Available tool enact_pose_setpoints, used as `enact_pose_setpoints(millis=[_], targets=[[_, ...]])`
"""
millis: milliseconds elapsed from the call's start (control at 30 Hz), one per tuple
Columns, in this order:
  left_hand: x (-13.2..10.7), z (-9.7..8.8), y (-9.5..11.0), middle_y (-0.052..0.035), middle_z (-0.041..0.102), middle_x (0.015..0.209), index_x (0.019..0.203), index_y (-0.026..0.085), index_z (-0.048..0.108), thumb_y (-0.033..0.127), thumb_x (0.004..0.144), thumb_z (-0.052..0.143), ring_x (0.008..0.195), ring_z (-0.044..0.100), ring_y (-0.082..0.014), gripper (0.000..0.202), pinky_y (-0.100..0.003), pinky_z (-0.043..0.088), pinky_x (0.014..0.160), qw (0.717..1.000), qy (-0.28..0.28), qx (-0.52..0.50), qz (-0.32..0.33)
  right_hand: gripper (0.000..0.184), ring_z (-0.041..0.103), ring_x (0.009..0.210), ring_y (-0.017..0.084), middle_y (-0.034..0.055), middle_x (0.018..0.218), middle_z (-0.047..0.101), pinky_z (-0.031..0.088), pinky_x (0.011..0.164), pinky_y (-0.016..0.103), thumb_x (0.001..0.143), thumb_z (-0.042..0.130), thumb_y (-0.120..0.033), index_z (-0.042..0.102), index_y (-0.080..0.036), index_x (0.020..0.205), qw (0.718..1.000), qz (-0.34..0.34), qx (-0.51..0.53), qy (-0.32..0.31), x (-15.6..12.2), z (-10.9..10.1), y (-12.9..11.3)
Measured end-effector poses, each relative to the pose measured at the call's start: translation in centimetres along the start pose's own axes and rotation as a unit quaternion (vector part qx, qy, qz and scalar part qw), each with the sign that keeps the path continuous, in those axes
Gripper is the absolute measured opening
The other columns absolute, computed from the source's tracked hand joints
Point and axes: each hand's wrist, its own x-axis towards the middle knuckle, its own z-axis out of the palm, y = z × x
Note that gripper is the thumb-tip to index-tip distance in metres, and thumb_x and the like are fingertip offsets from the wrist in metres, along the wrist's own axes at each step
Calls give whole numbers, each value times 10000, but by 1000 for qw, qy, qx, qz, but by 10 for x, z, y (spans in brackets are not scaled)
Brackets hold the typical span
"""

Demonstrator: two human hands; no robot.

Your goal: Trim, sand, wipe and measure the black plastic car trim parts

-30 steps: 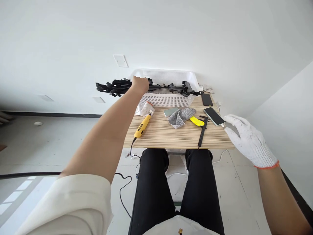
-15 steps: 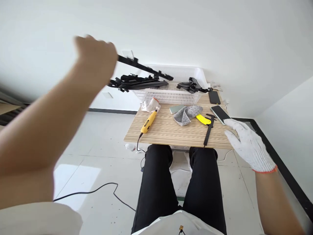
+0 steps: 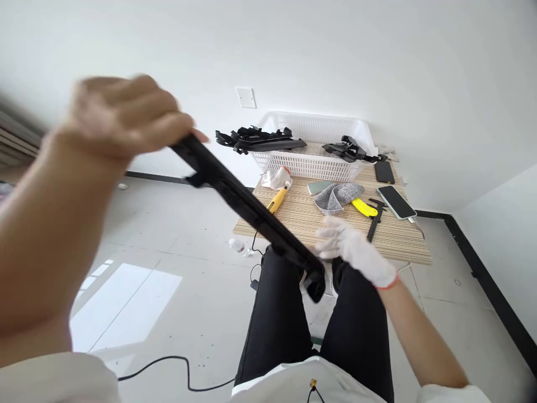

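My bare left hand is raised at the upper left, blurred by motion, and grips the top end of a long black plastic strip. The strip slants down to the right and ends over my knees. My right hand, in a white knit glove, is beside the strip's lower end with its fingers spread toward it; whether it touches the strip is unclear. Behind lies a small wooden table with a white basket holding more black strips.
On the table lie a yellow corded tool, a white glove, a grey cloth, a yellow knife, a black caliper and two phones. A black cable runs across the floor. A wall stands behind.
My left hand has drawn one black strip out of the basket and swung it down toward my lap. My right hand has left the table's right edge and moved in to the strip's lower end.
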Motion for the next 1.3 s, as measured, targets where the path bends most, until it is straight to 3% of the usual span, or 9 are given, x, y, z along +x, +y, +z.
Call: enact_pose_setpoints(millis=[133, 233, 367, 467, 633, 733, 967, 1100, 1300], targets=[[25, 46, 42, -6, 517, 750, 802, 150, 576, 508, 1079, 260, 1000, 675, -227, 553, -541, 562, 871, 942, -67, 151, 293, 452, 680, 863, 173, 21, 985, 721, 574, 804, 339, 776, 801, -401, 667, -248, 1180, 991, 38, -99, -80, 3, 49, 32], [42, 91, 67, -42, 627, 945, 990, 202, 600, 402, 1109, 285, 1069, 681, -243, 392, -484, 595, 897, 922, 36, 51, 383, 365, 652, 669, 143, -12, 778, 677, 545, 685, 310, 786, 788, -356, 663, -191, 1087, 993, 77, -15, -88, -1, 57, 51], [26, 151, 95, -172, 424, 1547, 1465, 258, 382, 526, 1032, 508, 1510, 352, -379, 524, -640, 341, 1201, 928, 151, -197, 277, 343, 620, 571, 132, -16, 710, 669, 511, 610, 299, 803, 778, -362, 647, -179, 1062, 999, 25, 36, 7, -13, 41, 67], [-17, 195, 128, -189, 307, 1639, 1584, 301, 177, 611, 982, 565, 1545, 293, -391, 781, -623, 349, 1197, 877, 99, -440, 165, 301, 624, 580, 151, 2, 707, 676, 519, 622, 328, 809, 773, -383, 635, -180, 983, 995, -6, 77, 58, -20, 33, 76], [-97, 252, 195, -164, 743, 1109, 1236, 166, 614, 663, 932, 609, 1142, 700, -330, 582, -468, 570, 980, 659, -215, -719, 51, 288, 647, 674, 189, 13, 737, 678, 530, 706, 364, 844, 735, -469, 635, -208, 917, 995, 21, -29, 93, -25, 39, 90], [-120, 267, 221, -106, 745, 788, 920, 148, 627, 656, 955, 568, 792, 747, -252, 513, -374, 603, 768, 611, -203, -762, -70, 329, 649, 713, 207, 20, 737, 692, 505, 728, 351, 873, 677, -555, 664, -228, 842, 958, 59, -248, 130, -31, 34, 85], [-110, 269, 225, -50, 754, 837, 1067, 184, 506, 593, 991, 560, 623, 733, -190, 419, -273, 572, 557, 650, -159, -736, -105, 458, 681, 1132, 287, 88, 1182, 747, 470, 1032, 424, 930, 570, -579, 695, -247, 1220, 776, 67, -438, 448, -14, -52, 14], [-92, 273, 228, -73, 762, 1041, 1213, 224, 433, 591, 972, 594, 605, 741, -192, 467, -283, 592, 528, 654, -165, -733, -89, 699, 615, 1256, 434, 262, 1353, 641, 478, 1017, 523, 833, 679, -553, 617, -93, 1356, 661, 250, -557, 436, 22, -95, -9], [-91, 284, 229, -55, 765, 966, 1285, 228, 412, 530, 1002, 567, 617, 755, -226, 442, -328, 610, 586, 699, -186, -688, -58, 601, 643, 1221, 414, 280, 1286, 673, 521, 927, 473, 843, 616, -496, 678, -83, 1275, 635, 344, -573, 387, 38, -100, -14]])
